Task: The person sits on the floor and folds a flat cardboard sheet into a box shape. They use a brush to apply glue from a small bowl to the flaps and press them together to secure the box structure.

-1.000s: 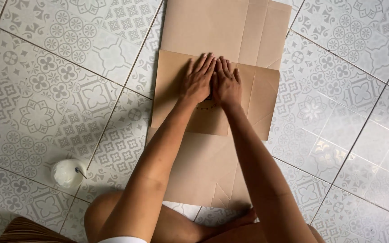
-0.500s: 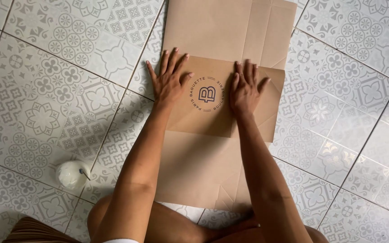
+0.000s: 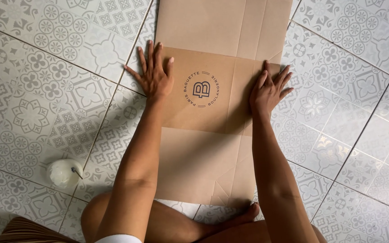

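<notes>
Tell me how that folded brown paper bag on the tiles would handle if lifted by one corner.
The brown paper bag looks thin and creased, so it would probably droop rather than stay flat. Both hands, left hand and right hand, press the folded flap down, which suggests it may spring open when released. It lies flat on the smooth tiled floor, so it likely slides easily when pushed.

One package: flat brown paper bag (image 3: 212, 108) lying lengthwise on the patterned grey-white tile floor (image 3: 46, 90), running from the top edge down to the seated person's legs. A folded band crosses its middle, slightly darker tan than the rest. Vertical gusset creases run down its right part. One label: round dark-blue printed emblem (image 3: 201, 89), ring of lettering around a central mark, centred on the folded band. No signs, no screens.
</notes>
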